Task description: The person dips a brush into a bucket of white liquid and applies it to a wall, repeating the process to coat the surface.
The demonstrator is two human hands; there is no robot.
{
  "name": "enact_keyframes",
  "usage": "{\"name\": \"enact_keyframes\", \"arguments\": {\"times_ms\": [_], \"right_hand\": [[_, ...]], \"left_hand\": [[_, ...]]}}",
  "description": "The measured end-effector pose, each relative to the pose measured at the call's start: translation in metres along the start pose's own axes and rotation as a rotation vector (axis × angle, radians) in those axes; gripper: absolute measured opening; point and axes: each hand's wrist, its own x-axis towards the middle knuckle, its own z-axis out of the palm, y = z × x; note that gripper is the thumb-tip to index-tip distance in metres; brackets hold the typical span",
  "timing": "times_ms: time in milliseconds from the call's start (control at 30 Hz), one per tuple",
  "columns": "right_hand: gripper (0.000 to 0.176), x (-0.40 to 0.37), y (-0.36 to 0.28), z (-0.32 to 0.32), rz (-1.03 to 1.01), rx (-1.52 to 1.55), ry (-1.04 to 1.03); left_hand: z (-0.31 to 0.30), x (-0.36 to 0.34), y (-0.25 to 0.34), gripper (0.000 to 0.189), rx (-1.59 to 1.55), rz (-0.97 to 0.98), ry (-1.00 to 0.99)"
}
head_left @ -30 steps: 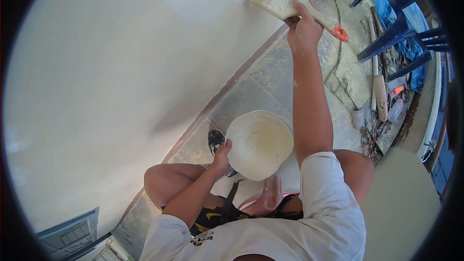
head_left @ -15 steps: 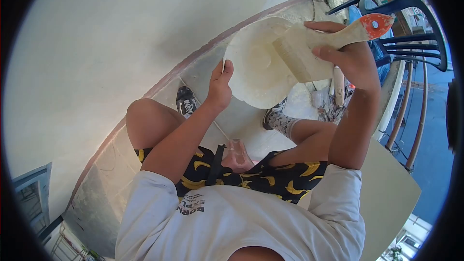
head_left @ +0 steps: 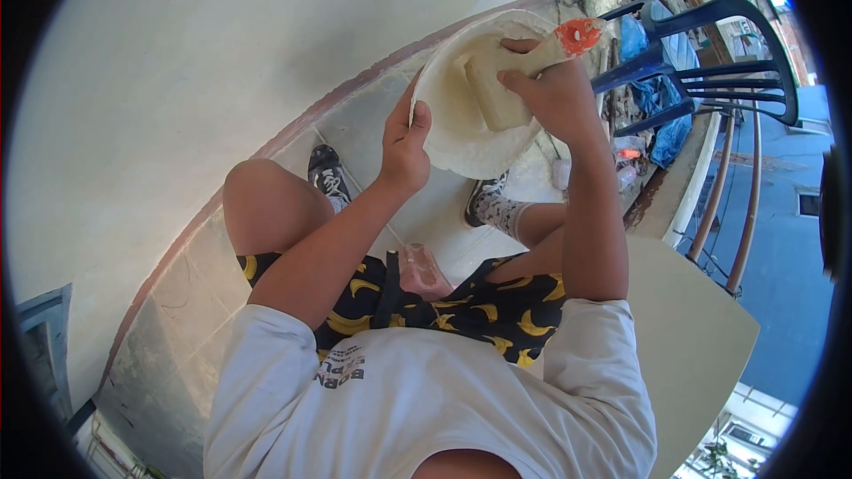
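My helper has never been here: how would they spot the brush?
Start at the pale wall, then find the whitish bowl held in the left hand. The brush is at its mouth, in the right hand; an orange-red handle end with a hole sets it apart from the plain bowl.

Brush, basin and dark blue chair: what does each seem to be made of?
Brush: handle probably painted wood, possibly plastic, pale and matt with a worn orange-red end; bristle type unclear. Basin: likely thin plastic, judging by its uneven rim, dull and pale-coated inside. Chair: apparently moulded plastic, smooth with a slight sheen, its frame and slats seeming one piece.
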Motion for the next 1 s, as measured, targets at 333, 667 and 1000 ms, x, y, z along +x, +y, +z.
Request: {"name": "enact_keyframes", "arguments": {"times_ms": [333,667,1000], "right_hand": [[0.038,0.012,0.001,0.025,0.067,-0.012,-0.007],[0.037,0.009,0.008,0.031,-0.049,0.078,0.035],[0.041,-0.052,0.016,0.065,-0.255,0.039,0.186]], "left_hand": [[-0.010,-0.002,0.007,0.058,-0.050,0.017,-0.003],[-0.017,-0.004,0.001,0.055,-0.011,-0.012,0.039],[-0.032,-0.005,-0.020,0.052,-0.072,-0.341,0.281]]}}
